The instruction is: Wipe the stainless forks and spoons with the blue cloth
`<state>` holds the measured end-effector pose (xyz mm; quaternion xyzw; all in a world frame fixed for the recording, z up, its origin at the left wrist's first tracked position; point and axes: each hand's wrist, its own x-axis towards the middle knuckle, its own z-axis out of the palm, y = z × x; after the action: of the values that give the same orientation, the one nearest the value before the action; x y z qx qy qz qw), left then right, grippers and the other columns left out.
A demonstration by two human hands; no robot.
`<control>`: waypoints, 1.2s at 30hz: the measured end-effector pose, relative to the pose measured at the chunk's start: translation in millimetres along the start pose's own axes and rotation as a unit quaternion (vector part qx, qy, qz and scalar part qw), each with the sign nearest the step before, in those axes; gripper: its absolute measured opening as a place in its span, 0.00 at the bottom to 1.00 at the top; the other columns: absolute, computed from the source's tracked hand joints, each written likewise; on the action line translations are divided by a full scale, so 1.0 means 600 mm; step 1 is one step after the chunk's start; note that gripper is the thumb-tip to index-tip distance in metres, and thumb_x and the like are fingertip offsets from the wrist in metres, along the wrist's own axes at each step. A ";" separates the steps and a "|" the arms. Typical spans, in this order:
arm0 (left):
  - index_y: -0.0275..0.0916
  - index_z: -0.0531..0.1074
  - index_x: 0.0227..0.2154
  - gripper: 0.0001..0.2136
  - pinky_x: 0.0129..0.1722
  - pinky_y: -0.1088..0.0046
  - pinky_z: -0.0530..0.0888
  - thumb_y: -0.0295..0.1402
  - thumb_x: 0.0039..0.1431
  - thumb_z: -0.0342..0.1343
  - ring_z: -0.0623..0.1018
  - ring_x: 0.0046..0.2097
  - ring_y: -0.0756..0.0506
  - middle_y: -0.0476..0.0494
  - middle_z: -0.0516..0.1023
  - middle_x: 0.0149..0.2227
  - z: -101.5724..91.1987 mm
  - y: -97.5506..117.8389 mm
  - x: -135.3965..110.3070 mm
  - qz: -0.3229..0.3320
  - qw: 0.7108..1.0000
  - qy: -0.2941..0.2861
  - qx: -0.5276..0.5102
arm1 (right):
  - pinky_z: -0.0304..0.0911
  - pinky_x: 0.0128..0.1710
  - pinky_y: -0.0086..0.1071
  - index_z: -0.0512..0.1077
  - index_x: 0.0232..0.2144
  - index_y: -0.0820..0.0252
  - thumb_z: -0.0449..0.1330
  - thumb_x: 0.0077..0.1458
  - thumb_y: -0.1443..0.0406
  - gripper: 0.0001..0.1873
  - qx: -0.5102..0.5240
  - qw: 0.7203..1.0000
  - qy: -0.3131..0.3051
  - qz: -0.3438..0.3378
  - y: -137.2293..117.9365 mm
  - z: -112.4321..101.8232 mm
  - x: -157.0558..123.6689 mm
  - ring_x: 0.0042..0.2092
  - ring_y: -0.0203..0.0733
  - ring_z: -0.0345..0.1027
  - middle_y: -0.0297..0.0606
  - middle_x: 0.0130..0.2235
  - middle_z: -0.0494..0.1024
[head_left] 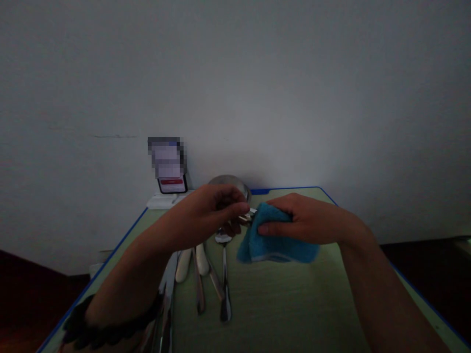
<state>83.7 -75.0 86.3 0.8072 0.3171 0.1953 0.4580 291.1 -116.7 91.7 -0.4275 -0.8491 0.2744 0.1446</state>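
My left hand (221,211) pinches one end of a shiny metal utensil (247,216) above the table. The utensil's other end is hidden in a blue cloth (272,245), so I cannot tell its exact kind. My right hand (301,218) is closed on the cloth, thumb in front, pressing it round the utensil. Below my left hand lies a metal spoon (224,274), its handle toward me. Beside it are utensils with cream handles (202,260) and long metal cutlery (168,299), partly covered by my left forearm.
A round metal dish (228,180) stands at the back of the light green, blue-edged table (287,304), against the wall. At the back left a phone (171,169) leans upright on a white stand (162,201). A black frilly band circles my left arm.
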 end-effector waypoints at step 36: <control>0.37 0.73 0.32 0.11 0.34 0.75 0.72 0.38 0.47 0.61 0.75 0.35 0.48 0.46 0.77 0.33 0.017 0.006 -0.002 0.214 0.958 0.075 0.177 | 0.58 0.18 0.21 0.67 0.24 0.63 0.57 0.50 0.55 0.15 0.223 0.967 -0.071 0.102 0.011 -0.006 -0.012 0.22 0.28 0.62 0.29 0.22 0.69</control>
<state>90.4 -83.6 84.2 0.9075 0.2000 0.2889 0.2303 301.4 -117.8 90.7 -0.4481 -0.7269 0.4993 0.1468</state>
